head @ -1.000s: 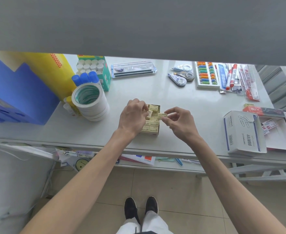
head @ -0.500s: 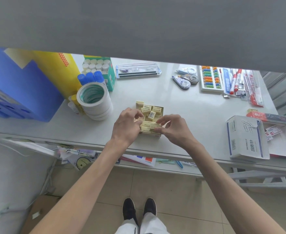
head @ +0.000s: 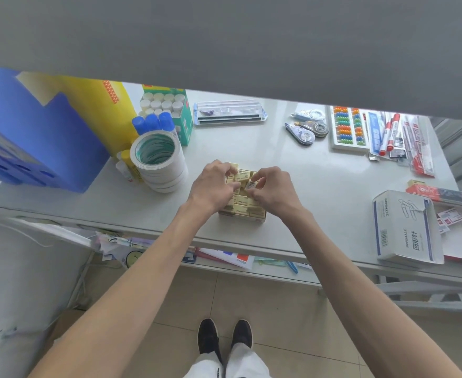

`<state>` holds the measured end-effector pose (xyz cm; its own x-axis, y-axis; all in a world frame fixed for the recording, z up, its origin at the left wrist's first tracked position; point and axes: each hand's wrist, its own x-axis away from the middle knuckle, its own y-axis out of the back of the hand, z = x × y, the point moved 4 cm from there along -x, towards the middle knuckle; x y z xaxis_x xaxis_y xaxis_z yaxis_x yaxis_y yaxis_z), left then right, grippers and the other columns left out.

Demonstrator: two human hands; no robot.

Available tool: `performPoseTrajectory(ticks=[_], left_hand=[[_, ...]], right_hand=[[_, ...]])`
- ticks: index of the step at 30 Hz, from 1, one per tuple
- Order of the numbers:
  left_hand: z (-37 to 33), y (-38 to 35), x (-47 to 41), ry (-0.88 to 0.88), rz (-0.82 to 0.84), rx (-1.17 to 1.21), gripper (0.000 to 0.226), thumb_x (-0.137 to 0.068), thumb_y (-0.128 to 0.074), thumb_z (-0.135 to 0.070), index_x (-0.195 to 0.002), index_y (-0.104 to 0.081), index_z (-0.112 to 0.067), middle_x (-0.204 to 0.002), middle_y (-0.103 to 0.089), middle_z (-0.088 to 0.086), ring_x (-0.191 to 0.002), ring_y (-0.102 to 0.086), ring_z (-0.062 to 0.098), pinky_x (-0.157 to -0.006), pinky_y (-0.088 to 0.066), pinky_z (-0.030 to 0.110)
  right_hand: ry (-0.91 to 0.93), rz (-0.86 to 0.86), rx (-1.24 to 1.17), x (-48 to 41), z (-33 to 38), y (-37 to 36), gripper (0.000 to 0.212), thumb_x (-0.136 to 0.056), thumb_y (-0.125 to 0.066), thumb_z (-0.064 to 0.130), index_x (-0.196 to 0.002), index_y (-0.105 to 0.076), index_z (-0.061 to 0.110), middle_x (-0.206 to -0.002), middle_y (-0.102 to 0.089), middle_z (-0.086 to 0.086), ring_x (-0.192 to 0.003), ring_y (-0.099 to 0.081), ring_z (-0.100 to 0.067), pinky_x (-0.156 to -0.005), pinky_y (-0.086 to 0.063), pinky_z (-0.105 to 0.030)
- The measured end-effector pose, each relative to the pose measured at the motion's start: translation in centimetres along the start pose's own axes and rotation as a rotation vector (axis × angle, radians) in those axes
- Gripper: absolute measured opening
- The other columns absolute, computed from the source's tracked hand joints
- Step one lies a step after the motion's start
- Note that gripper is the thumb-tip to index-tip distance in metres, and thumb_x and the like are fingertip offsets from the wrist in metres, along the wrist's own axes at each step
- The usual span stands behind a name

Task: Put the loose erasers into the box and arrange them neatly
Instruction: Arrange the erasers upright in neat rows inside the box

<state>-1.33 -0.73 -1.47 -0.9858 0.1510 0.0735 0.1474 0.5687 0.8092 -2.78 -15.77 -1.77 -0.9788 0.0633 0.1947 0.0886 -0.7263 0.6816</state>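
Note:
A small yellow box (head: 243,215) of pale yellow erasers (head: 242,175) stands near the front edge of the white table. Its near rows lie flat and even; the erasers at the far end sit askew. My left hand (head: 213,186) covers the box's left side, fingers curled onto the jumbled erasers. My right hand (head: 272,188) is over the right side and pinches one eraser (head: 252,184) between thumb and fingertips. The hands hide much of the box's middle.
A stack of white tape rolls (head: 159,162) stands left of the box, with glue sticks (head: 155,122) and blue and yellow folders (head: 41,132) behind. Correction tapes (head: 307,129), a bead tray (head: 348,129) and markers (head: 388,133) lie at the back right. A paper-clip box (head: 404,227) sits right.
Both hands moved from the box's near rows to its far, jumbled end. My right hand, which a second ago held an eraser above the box, now pinches one down among the others.

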Motion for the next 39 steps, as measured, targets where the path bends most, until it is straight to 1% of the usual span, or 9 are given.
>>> performPoseTrajectory(ticks=[4,9,16,20,23,27,32,37,39], left_hand=[[-0.2,-0.1,0.0,0.005,-0.013,-0.008,0.022,-0.089,-0.064,-0.027,-0.11,-0.061,-0.018,-0.111,-0.059,0.001,-0.104,-0.053,0.018,-0.088,-0.046,0.037],[0.4,0.2,0.4,0.023,-0.038,-0.011,0.018,-0.09,-0.062,-0.022,-0.107,-0.06,-0.017,-0.111,-0.06,-0.001,-0.105,-0.054,0.017,-0.085,-0.046,0.035],[1.8,0.9,1.6,0.01,-0.047,-0.003,0.017,-0.091,-0.062,-0.015,-0.108,-0.059,-0.016,-0.11,-0.059,0.0,-0.103,-0.053,0.017,-0.087,-0.047,0.038],[2.3,0.8,1.9,-0.007,0.0,0.025,0.018,-0.091,-0.059,-0.01,-0.108,-0.059,-0.016,-0.109,-0.06,-0.001,-0.088,-0.048,0.013,-0.085,-0.045,0.034],[2.4,0.6,1.9,-0.009,0.023,0.042,0.019,-0.093,-0.058,-0.011,-0.11,-0.06,-0.017,-0.11,-0.06,-0.002,-0.084,-0.048,0.013,-0.086,-0.047,0.037],[2.3,0.6,2.0,0.012,0.018,0.05,0.026,-0.093,-0.055,-0.007,-0.115,-0.059,-0.019,-0.112,-0.061,-0.005,-0.082,-0.054,0.008,-0.083,-0.049,0.035],[2.6,1.0,2.2,0.023,-0.011,0.054,0.023,-0.095,-0.054,-0.014,-0.118,-0.059,-0.02,-0.111,-0.061,-0.003,-0.087,-0.053,0.014,-0.083,-0.049,0.039],[2.9,1.3,2.5,0.018,-0.023,0.072,0.022,-0.096,-0.053,-0.019,-0.117,-0.06,-0.021,-0.109,-0.061,-0.006,-0.085,-0.051,0.014,-0.084,-0.049,0.042],[2.6,1.4,2.5,0.007,-0.037,0.088,0.021,-0.096,-0.053,-0.02,-0.116,-0.06,-0.021,-0.108,-0.061,-0.006,-0.083,-0.05,0.014,-0.084,-0.049,0.042]], right_hand=[[-0.022,0.009,0.01,-0.3,0.1,0.0,0.025,-0.075,-0.079,0.014,-0.097,-0.071,0.007,-0.085,-0.066,-0.01,-0.076,-0.067,-0.026,-0.072,-0.058,-0.038],[-0.022,0.074,0.064,-0.7,0.4,0.3,0.02,-0.072,-0.078,0.011,-0.091,-0.072,0.007,-0.085,-0.066,-0.01,-0.069,-0.061,-0.019,-0.05,-0.044,-0.021],[0.094,0.099,0.221,-0.9,1.2,0.3,0.012,-0.074,-0.071,0.008,-0.083,-0.067,0.001,-0.088,-0.066,-0.014,-0.078,-0.064,-0.031,-0.066,-0.056,-0.039],[0.082,0.07,0.165,-1.0,0.7,0.9,0.023,-0.077,-0.069,0.019,-0.097,-0.068,0.009,-0.091,-0.066,-0.012,-0.081,-0.064,-0.026,-0.066,-0.054,-0.033],[0.082,0.012,0.053,-1.2,1.2,1.7,0.031,-0.079,-0.068,0.024,-0.109,-0.068,0.015,-0.079,-0.068,-0.005,-0.076,-0.064,-0.017,-0.067,-0.05,-0.026],[0.05,-0.037,0.014,-2.3,2.2,1.2,0.019,-0.08,-0.07,0.021,-0.096,-0.072,0.012,-0.071,-0.066,-0.001,-0.068,-0.063,-0.012,-0.062,-0.047,-0.022],[0.076,-0.063,0.033,-3.0,3.0,-0.6,0.009,-0.079,-0.07,0.017,-0.084,-0.067,0.009,-0.082,-0.061,-0.006,-0.082,-0.064,-0.025,-0.069,-0.05,-0.03],[0.054,-0.01,0.005,-3.1,2.6,-0.5,0.02,-0.08,-0.074,0.028,-0.086,-0.067,0.011,-0.083,-0.063,-0.006,-0.075,-0.064,-0.024,-0.067,-0.052,-0.033],[0.032,-0.042,-0.026,-3.0,2.1,0.6,0.019,-0.085,-0.069,0.033,-0.089,-0.068,0.014,-0.084,-0.066,-0.007,-0.075,-0.064,-0.022,-0.069,-0.053,-0.033]])
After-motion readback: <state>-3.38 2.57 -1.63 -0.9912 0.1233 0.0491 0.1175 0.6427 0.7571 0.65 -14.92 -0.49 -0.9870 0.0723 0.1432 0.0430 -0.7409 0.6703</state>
